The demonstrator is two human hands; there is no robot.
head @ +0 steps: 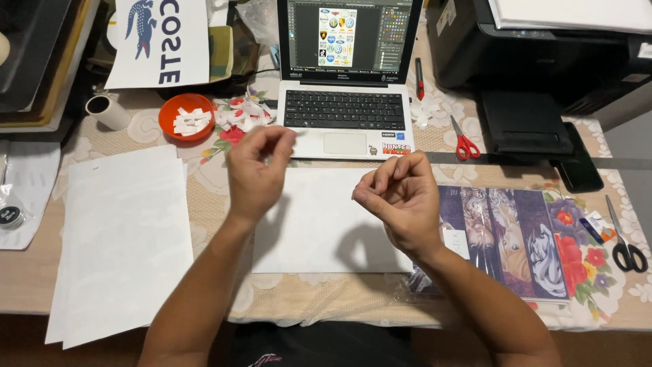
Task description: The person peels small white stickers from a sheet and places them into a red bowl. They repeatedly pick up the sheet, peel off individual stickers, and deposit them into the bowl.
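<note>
Both hands, left hand [255,173] and right hand [401,197], hovered with fingertips pinched together, empty as far as visible, above the white sheet [319,224], its long axis running left-right.

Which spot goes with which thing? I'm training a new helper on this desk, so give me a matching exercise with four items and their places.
Things:
1. orange bowl
2. red-handled scissors
3. black-handled scissors
4. printer

Places:
A. far right edge of the table
B. left of the laptop, holding white paper scraps
C. back right corner
D. just right of the laptop's front corner

Pairs: 1-B, 2-D, 3-A, 4-C
</note>
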